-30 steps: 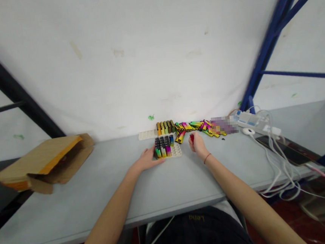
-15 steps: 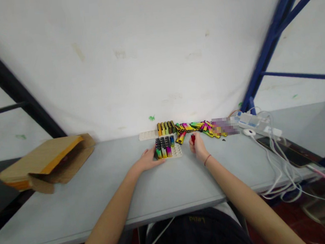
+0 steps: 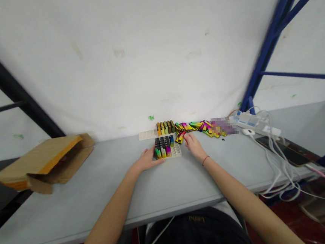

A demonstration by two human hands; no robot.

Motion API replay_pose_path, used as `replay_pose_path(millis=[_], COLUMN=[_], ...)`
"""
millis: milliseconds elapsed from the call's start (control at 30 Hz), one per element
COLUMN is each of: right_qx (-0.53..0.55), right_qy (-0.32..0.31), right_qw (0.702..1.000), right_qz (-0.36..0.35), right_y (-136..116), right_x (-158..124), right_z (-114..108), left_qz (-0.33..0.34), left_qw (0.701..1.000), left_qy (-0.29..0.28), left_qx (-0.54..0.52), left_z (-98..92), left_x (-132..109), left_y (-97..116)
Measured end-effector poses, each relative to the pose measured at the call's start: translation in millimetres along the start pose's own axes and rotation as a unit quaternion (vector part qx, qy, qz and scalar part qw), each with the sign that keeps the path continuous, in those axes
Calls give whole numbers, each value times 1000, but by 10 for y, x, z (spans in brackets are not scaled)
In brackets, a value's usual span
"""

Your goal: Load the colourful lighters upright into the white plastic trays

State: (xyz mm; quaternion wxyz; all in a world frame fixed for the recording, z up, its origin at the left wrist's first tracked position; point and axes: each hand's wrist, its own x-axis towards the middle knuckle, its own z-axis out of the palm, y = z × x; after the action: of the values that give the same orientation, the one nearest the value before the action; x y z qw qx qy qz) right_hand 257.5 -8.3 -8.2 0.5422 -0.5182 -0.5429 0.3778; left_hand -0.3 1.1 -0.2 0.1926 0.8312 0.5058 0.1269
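Note:
A white tray (image 3: 177,151) on the grey table holds several upright lighters (image 3: 163,146) with coloured bodies and black tops. My left hand (image 3: 146,160) lies against the tray's left edge, thumb and fingers closed on it. My right hand (image 3: 192,144) reaches forward just right of the tray, its fingertips pinched on a small red lighter (image 3: 184,136) at the near edge of a loose pile of colourful lighters (image 3: 199,126). A second tray (image 3: 148,135) behind carries a row of yellow and orange lighters (image 3: 165,127).
An open cardboard box (image 3: 45,160) lies on its side at the table's left. A power strip (image 3: 255,123) with white cables and a dark phone (image 3: 287,149) sit at the right. Blue rack posts rise on the right, a black one on the left. A white wall backs the table.
My right hand has stretched forward and left, bringing the red lighter down from upright to the edge of the pile. My left hand has stayed at the tray.

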Motion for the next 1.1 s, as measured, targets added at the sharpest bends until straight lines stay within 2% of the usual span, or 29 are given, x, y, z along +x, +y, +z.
replay_pose_path(millis=[100, 300, 433, 533, 700, 933, 1100], right_qx=[-110, -132, -89, -46, -30, -106, -229], right_qy=[13, 16, 19, -4, -46, -60, -56], right_qw=[988, 962, 971, 981, 982, 974, 945], right_qz=[-110, -240, -222, -189, -179, -191, -226], right_y=[44, 106, 160, 200, 244, 178, 92], right_x=[-22, 13, 25, 26, 17, -51, -56], right_z=[33, 74, 102, 130, 177, 191, 176], left_qz=[0, 2, 8, 4, 0, 6, 8], left_qw=[1000, 1000, 1000, 1000, 1000, 1000, 1000], left_qy=[1, 3, 2, -2, -4, -3, 1], left_qx=[-3, -11, -15, -15, -7, 1, -2], left_z=[4, 4, 0, -6, 3, 20, 8], left_x=[1, -4, -8, -13, -6, 5, -3], left_y=[2, 12, 19, 33, 28, -4, 11])
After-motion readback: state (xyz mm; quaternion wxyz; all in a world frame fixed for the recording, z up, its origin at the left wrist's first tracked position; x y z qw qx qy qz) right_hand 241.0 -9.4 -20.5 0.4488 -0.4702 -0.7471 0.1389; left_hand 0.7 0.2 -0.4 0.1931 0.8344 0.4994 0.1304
